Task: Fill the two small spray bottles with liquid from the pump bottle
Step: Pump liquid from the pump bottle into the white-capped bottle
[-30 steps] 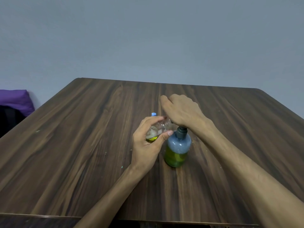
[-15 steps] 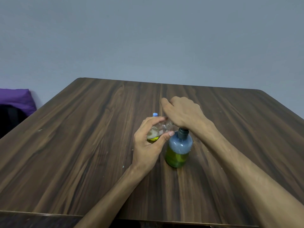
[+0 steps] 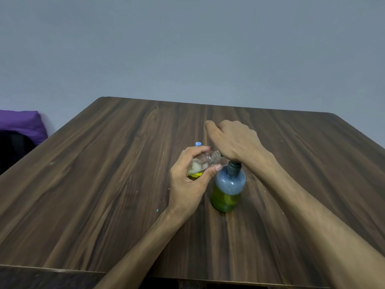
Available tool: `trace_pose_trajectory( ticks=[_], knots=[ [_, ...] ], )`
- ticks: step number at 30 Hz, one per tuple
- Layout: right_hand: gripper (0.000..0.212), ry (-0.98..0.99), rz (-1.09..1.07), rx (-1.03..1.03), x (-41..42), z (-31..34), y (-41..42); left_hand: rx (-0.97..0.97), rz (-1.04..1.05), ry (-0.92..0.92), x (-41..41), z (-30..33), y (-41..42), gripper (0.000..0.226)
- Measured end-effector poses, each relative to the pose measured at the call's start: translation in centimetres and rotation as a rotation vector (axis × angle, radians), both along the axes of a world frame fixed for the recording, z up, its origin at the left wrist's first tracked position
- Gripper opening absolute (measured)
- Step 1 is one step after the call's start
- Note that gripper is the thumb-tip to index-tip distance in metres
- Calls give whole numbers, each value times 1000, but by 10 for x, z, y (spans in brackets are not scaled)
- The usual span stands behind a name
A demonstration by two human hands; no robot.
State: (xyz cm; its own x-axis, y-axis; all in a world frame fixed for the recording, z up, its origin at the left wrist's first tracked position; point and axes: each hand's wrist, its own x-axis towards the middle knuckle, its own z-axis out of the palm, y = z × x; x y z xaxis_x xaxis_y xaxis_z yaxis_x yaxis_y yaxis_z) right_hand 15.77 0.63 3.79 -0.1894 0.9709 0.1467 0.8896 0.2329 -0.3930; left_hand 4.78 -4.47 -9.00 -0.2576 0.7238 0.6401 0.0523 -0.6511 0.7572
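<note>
So the big dark wood-grain table [image 3: 104, 195] fills most of my view, with a plain grey-blue wall [image 3: 187, 49] behind it. Off the table's far left edge there's a purple cushion-looking thing [image 3: 19, 124] sitting on something black, can't really make out what.

Using the pump bottle [image 3: 228, 188] as the landmark: it stands upright near the middle of the table, green-yellow liquid in the lower part, bluish and foamy-looking above, dark collar on top. My right hand [image 3: 233, 140] is right over it, fingers curled down onto the pump head, which is hidden under the hand, so I only see the collar poking out below the wrist.

Just left of the pump bottle, my left hand [image 3: 191, 180] grips a small clear spray bottle [image 3: 205, 163], thumb on the near side and fingers wrapped over the far side. It's tilted, open neck pointing right toward the pump spout, just beside the pump's collar. There's some pale liquid and a bit of yellow showing inside.

Behind the left hand, a small blue cap [image 3: 198, 144] peeks out above the fingers. Probably the second spray bottle, but the rest is hidden.
</note>
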Motion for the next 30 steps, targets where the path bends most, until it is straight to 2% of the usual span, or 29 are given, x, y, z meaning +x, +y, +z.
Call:
trace_pose_trajectory(
  ticks=[4,8,12,15,20,22,24,27,30],
  knots=[
    [50,69,6,35,2,4,-1,16,14,5,-1,2,-2,39],
    [52,-3,10,10,0,-1,1,3,7,0,0,0,-1,41],
    [50,83,15,47,3,4,1,12,9,-9,-1,2,-2,40],
    [50,15,7,2,1,-3,1,10,14,14,0,2,-1,41],
    [52,74,11,46,3,1,2,9,17,-4,-1,3,-3,41],
    [52,26,-1,14,2,-2,2,3,13,12,0,2,-2,40],
    [54,-3,8,50,1,-3,1,7,14,16,-1,1,-3,40],
    [55,55,6,102,4,3,1,10,11,3,-2,1,-2,41],
    [55,-1,7,44,2,-3,3,0,12,16,-1,0,-1,39]
  ],
)
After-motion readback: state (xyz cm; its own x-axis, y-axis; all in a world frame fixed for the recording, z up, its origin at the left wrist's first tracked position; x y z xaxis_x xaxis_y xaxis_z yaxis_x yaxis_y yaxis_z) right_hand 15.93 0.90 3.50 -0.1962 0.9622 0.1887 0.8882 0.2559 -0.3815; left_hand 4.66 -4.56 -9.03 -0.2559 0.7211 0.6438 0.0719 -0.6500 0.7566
